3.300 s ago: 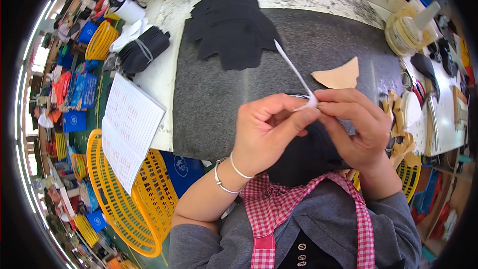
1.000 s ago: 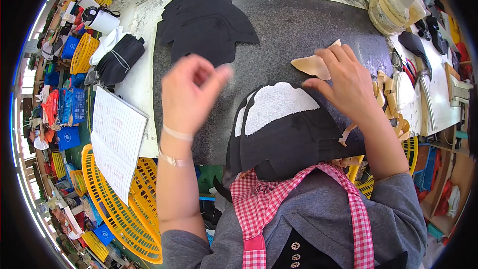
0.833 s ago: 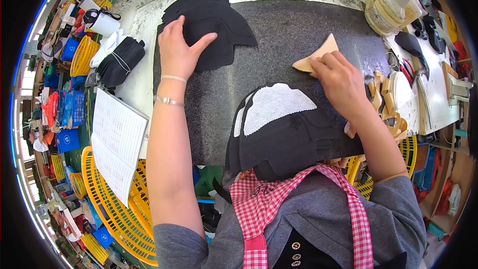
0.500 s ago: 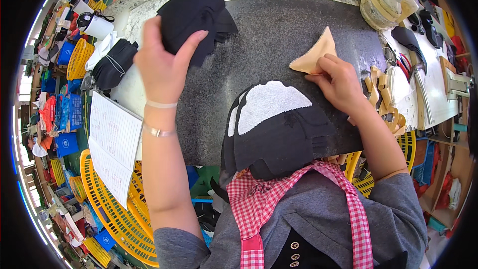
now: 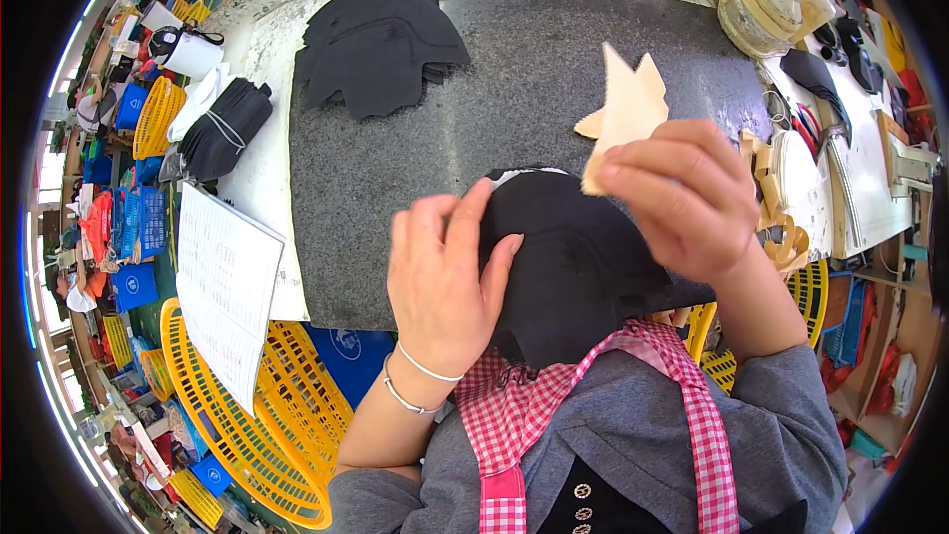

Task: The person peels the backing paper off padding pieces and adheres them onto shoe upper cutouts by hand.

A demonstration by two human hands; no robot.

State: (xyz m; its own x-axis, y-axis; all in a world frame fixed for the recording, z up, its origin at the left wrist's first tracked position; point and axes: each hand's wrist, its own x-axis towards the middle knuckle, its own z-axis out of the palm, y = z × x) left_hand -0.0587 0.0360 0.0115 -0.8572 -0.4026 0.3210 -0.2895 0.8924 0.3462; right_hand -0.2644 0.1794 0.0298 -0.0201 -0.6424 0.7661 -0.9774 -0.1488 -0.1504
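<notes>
In my right hand (image 5: 692,203), raised over the right side of the dark board, a small beige fabric piece (image 5: 625,104) with zigzag edges is pinched between thumb and fingers. Behind it, more beige fabric (image 5: 590,125) lies on the board. My left hand (image 5: 440,272) rests at the left edge of a black fabric piece (image 5: 573,237), thumb and forefinger apart. This piece covers most of the near stack; a sliver of white patch (image 5: 514,175) shows at its top edge. Another stack of black cut pieces (image 5: 381,44) lies at the far left of the board.
The dark board (image 5: 514,69) spans the table. A glue pot (image 5: 761,5) stands at the far right, with beige scraps (image 5: 781,208) nearer. At left are a tied black bundle (image 5: 227,129), an open notebook (image 5: 227,267) and yellow baskets (image 5: 237,415).
My left hand has come from the far stack to the near one, and black fabric now covers its white patch. My right hand has lifted a beige piece nearer to me.
</notes>
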